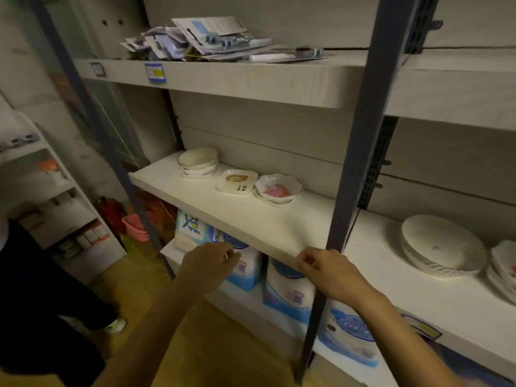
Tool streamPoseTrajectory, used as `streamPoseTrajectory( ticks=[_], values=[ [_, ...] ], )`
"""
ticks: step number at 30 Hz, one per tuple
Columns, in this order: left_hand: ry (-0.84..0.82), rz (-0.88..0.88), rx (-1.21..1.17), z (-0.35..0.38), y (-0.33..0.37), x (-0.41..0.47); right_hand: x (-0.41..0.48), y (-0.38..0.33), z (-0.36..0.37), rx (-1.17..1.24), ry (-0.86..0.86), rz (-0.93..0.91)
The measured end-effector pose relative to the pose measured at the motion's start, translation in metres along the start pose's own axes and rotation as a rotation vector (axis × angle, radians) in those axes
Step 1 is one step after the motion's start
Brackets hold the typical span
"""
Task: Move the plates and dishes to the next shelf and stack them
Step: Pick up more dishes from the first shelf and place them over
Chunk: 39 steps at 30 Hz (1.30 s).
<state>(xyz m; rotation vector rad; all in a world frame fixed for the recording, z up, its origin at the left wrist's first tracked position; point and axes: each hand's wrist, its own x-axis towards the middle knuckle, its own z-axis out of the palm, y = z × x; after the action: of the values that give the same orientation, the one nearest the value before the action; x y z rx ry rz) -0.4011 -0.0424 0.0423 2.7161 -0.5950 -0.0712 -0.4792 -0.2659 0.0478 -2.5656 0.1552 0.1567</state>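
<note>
On the left white shelf (212, 202), near its back, stand a small stack of round white bowls (198, 162), a square dish with a brown picture (237, 182) and a scalloped dish with a pink pattern (278, 189) on another dish. The right shelf (418, 291) bears a stack of large white round plates (438, 245) and patterned plates (506, 263) at the frame edge. My left hand (208, 265) and my right hand (325, 270) hover just below the left shelf's front edge, fingers loosely curled, holding nothing.
A dark blue metal upright (354, 169) divides the two shelves. Packets and papers (201, 41) lie on the top shelf. Blue and white bags (287, 289) fill the shelf below. A person in dark clothing (30, 289) stands at the left, by red and pink items (131, 222) on the floor.
</note>
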Motion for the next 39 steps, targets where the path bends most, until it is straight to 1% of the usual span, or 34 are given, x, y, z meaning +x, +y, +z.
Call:
streamPoseTrajectory(
  ticks=[2,6,11,15,18,20,24,29,33,37,39],
  values=[
    [-0.016,0.005,0.023,-0.006,-0.018,0.011,0.015,-0.011,0.006,0.003,0.005,0.025],
    [-0.001,-0.024,-0.008,-0.012,-0.049,0.042,0.053,-0.024,0.018,0.011,0.037,0.051],
    [-0.028,-0.013,-0.036,-0.016,-0.078,0.094,0.119,-0.028,0.021,0.013,0.079,0.129],
    [-0.026,0.003,-0.059,-0.024,-0.108,0.148,0.185,-0.014,0.021,0.086,0.189,0.27],
    [-0.069,0.014,-0.044,-0.032,-0.123,0.185,0.226,-0.003,0.019,0.15,0.213,0.389],
    [-0.063,0.013,-0.042,-0.036,-0.134,0.209,0.25,0.004,0.016,0.136,0.228,0.471],
    [-0.089,-0.008,-0.058,-0.034,-0.153,0.241,0.281,0.014,0.016,0.035,0.219,0.631],
    [-0.126,0.005,-0.072,-0.03,-0.178,0.271,0.314,0.023,0.022,0.028,0.19,0.794],
    [-0.167,0.019,-0.058,-0.035,-0.203,0.293,0.333,0.026,0.03,0.06,0.176,0.892],
    [-0.214,0.041,-0.035,-0.039,-0.223,0.312,0.341,0.02,0.03,-0.034,0.124,0.976],
    [-0.247,0.049,-0.031,-0.039,-0.231,0.322,0.346,0.023,0.029,-0.027,0.119,1.013]
  ],
)
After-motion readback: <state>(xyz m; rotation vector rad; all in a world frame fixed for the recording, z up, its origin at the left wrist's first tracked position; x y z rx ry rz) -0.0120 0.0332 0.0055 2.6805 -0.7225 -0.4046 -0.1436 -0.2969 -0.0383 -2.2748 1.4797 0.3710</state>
